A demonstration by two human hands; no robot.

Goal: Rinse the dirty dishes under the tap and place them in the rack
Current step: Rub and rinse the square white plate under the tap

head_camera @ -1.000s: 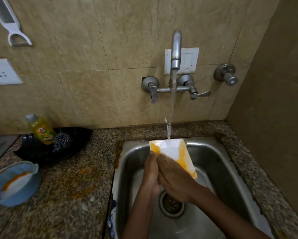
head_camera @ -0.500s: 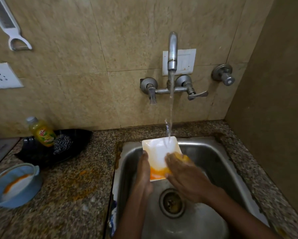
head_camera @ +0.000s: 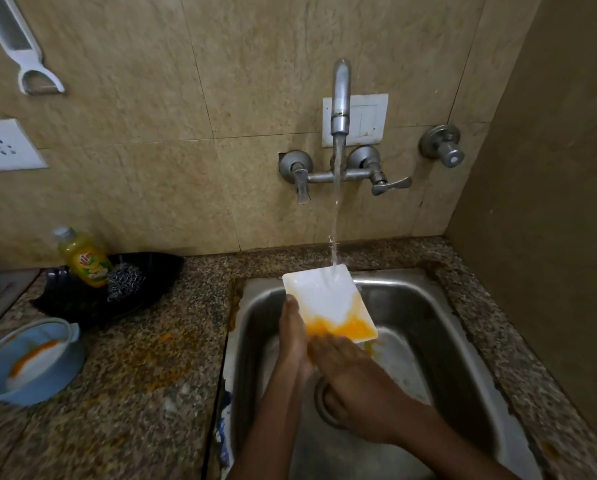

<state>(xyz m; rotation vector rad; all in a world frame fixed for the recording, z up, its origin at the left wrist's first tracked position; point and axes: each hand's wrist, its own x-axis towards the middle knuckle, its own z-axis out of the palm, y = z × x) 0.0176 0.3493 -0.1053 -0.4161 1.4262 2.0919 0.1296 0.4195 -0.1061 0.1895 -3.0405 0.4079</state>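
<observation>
A white square plate [head_camera: 324,299] smeared with orange sauce along its near edge is tilted over the steel sink [head_camera: 439,344]. Water from the tap [head_camera: 340,98] streams onto the plate's far right corner. My left hand [head_camera: 293,336] grips the plate's left edge from below. My right hand [head_camera: 356,379] lies flat with its fingertips on the sauce at the plate's near edge.
On the granite counter to the left stand a blue bowl [head_camera: 30,362] with orange residue and a black tray [head_camera: 110,292] holding a yellow soap bottle [head_camera: 84,258] and a steel scrubber [head_camera: 125,277]. Orange stains mark the counter. A side wall stands close on the right.
The plate has turned so the sauce now sits along its near edge, with more white surface showing. My right hand has slid down from the plate's right side to its near edge.
</observation>
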